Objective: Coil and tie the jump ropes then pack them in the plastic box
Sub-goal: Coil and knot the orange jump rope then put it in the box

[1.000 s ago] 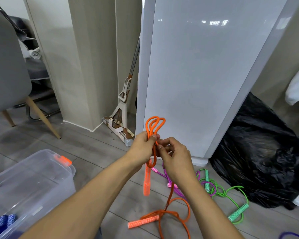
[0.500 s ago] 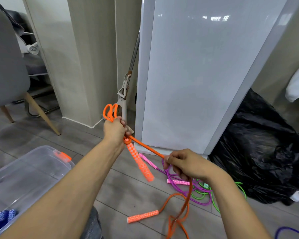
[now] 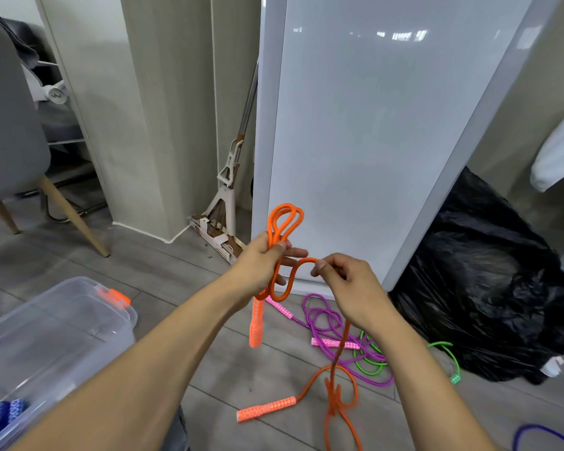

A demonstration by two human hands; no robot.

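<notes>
My left hand grips several loops of the orange jump rope, which stick up above the fist, while one orange handle hangs below it. My right hand pinches a strand of the same rope just right of the left hand, forming a small bend between them. The rest of the orange rope trails down to the floor, where its other handle lies. A purple rope and a green rope lie loose on the floor behind. The clear plastic box with an orange latch stands at lower left and holds a blue rope.
A white panel leans against the wall straight ahead, with a mop to its left. A black plastic bag fills the right side. A grey chair stands at far left. A dark purple rope shows at lower right.
My hands, spread apart half a second ago with a taut strand between them, have come back together in front of the panel. The loops stand upright again and the handle hangs straight down.
</notes>
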